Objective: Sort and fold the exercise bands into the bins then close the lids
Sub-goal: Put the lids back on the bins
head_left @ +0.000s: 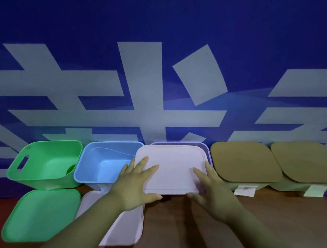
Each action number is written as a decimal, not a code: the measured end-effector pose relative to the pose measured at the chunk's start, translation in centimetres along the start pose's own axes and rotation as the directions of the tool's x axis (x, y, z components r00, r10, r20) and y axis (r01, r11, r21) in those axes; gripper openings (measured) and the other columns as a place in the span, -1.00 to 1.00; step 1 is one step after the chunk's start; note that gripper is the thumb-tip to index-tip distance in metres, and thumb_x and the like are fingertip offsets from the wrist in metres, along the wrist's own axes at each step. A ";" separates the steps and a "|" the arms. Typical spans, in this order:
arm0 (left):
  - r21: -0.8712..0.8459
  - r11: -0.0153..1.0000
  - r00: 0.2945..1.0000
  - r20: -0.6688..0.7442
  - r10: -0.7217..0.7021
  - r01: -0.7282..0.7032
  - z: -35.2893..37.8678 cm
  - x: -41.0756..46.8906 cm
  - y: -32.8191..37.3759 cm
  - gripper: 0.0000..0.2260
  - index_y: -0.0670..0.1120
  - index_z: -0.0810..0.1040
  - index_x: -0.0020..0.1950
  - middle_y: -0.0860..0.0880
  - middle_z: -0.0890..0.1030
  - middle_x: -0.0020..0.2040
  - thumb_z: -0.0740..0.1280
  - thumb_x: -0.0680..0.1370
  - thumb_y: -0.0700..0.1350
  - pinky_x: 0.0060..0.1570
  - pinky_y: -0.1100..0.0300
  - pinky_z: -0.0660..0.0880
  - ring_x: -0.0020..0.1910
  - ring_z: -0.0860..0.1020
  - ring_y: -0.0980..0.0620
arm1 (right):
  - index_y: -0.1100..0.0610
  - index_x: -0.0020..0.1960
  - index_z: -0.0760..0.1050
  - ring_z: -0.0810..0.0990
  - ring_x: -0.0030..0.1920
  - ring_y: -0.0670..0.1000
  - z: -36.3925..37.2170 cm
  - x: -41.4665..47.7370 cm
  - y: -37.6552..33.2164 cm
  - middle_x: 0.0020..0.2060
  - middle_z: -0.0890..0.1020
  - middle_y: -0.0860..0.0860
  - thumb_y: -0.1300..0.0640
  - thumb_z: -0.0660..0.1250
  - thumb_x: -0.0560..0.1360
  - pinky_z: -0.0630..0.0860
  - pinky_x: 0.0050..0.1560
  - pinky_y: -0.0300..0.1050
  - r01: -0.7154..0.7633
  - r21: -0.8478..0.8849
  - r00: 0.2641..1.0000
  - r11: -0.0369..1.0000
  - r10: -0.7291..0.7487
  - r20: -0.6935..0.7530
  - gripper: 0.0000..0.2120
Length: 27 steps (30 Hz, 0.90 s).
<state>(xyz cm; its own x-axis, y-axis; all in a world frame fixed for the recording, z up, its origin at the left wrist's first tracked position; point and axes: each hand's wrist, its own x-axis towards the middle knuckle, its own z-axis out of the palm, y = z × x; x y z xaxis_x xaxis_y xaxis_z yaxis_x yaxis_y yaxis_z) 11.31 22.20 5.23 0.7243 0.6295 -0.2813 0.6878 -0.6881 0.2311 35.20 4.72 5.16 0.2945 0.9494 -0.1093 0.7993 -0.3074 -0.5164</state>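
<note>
A pale pink lid [172, 168] lies tilted over the purple bin [207, 151], whose back rim shows behind it. My left hand [135, 185] holds the lid's left side, fingers spread on top and thumb at the front edge. My right hand [212, 187] holds the right side the same way. The green bin [43, 163] and the blue bin [103, 162] stand uncovered to the left. A small green roll [70, 169] sits in the green bin. What the blue and purple bins hold cannot be made out.
A green lid [40, 214] and another pale pink lid [127, 226] lie on the brown table [229, 231] in front of the bins. Two bins with tan lids [246, 162] [306, 161] stand at the right. A blue wall rises right behind the row.
</note>
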 end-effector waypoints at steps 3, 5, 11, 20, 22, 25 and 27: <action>-0.017 1.000 1.000 -0.002 0.019 -0.019 0.7 2.4 -0.1 -0.04 0.32 -0.10 0.58 0.11 -0.23 0.63 0.03 0.26 0.66 0.58 -0.08 -0.20 0.61 -0.25 -0.06 | -0.15 0.56 0.11 0.01 0.59 0.06 -0.2 1.9 1.0 0.60 -0.01 0.08 -0.37 0.32 0.42 0.12 0.49 -0.13 -0.030 -0.037 1.000 0.999 0.030 -0.002 -0.18; -0.010 1.000 1.000 -0.011 0.027 -0.027 1.1 3.7 0.2 -0.09 0.32 -0.10 0.58 0.10 -0.23 0.63 0.12 0.32 0.60 0.58 -0.08 -0.21 0.61 -0.25 -0.09 | -0.14 0.56 0.15 0.01 0.59 0.07 -0.3 2.8 1.8 0.60 0.01 0.08 -0.35 0.33 0.42 0.13 0.50 -0.12 -0.030 -0.059 0.999 0.998 0.029 -0.013 -0.20; 0.047 0.999 0.999 -0.027 0.027 -0.026 2.7 6.0 1.0 -0.13 0.32 -0.17 0.58 0.10 -0.28 0.63 0.11 0.38 0.56 0.57 -0.10 -0.23 0.61 -0.28 -0.12 | -0.12 0.55 0.18 0.06 0.59 0.10 0.4 3.9 4.4 0.60 0.03 0.09 -0.41 0.26 0.40 0.12 0.48 -0.12 -0.035 -0.114 0.999 0.993 0.034 -0.017 -0.19; 0.056 0.998 0.995 -0.093 0.036 -0.031 3.8 6.9 1.1 -0.17 0.32 -0.16 0.58 0.11 -0.30 0.62 0.13 0.43 0.51 0.53 -0.05 -0.30 0.60 -0.32 -0.12 | -0.04 0.52 0.27 0.24 0.53 0.19 1.4 4.6 5.8 0.55 0.20 0.17 -0.44 0.13 0.40 0.14 0.44 -0.04 -0.026 -0.231 0.997 0.973 0.010 -0.071 -0.19; 0.056 0.998 0.994 -0.102 0.041 -0.035 3.9 6.9 1.0 -0.18 0.31 -0.15 0.59 0.11 -0.29 0.62 0.12 0.43 0.51 0.52 -0.05 -0.31 0.60 -0.31 -0.11 | -0.02 0.49 0.31 0.31 0.49 0.22 1.7 4.6 5.9 0.52 0.27 0.20 -0.42 0.18 0.40 0.27 0.42 0.05 -0.020 -0.233 0.997 0.972 0.001 -0.079 -0.22; 0.074 0.996 0.993 -0.106 0.047 -0.039 4.2 6.7 0.6 -0.18 0.31 -0.15 0.59 0.11 -0.30 0.62 0.09 0.43 0.53 0.54 -0.09 -0.31 0.60 -0.31 -0.11 | -0.02 0.48 0.34 0.34 0.48 0.24 2.1 4.7 6.0 0.50 0.32 0.22 -0.41 0.21 0.41 0.39 0.39 0.17 -0.012 -0.237 0.997 0.971 -0.008 -0.081 -0.25; 0.081 0.996 0.993 -0.109 0.051 -0.042 4.2 6.7 0.5 -0.17 0.31 -0.15 0.59 0.10 -0.29 0.62 0.08 0.42 0.54 0.54 -0.12 -0.30 0.60 -0.32 -0.12 | -0.03 0.49 0.31 0.29 0.50 0.23 2.4 4.7 6.2 0.51 0.31 0.18 -0.42 0.16 0.43 0.39 0.39 0.20 -0.011 -0.269 0.998 0.963 -0.008 -0.070 -0.25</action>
<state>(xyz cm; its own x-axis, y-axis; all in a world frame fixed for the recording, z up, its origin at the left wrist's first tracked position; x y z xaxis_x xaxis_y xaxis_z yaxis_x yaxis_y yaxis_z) 16.24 24.54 -0.49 0.7593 0.6291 -0.1662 0.6505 -0.7410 0.1668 40.28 7.46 -0.57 0.3237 0.9451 -0.0457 0.9076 -0.3238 -0.2672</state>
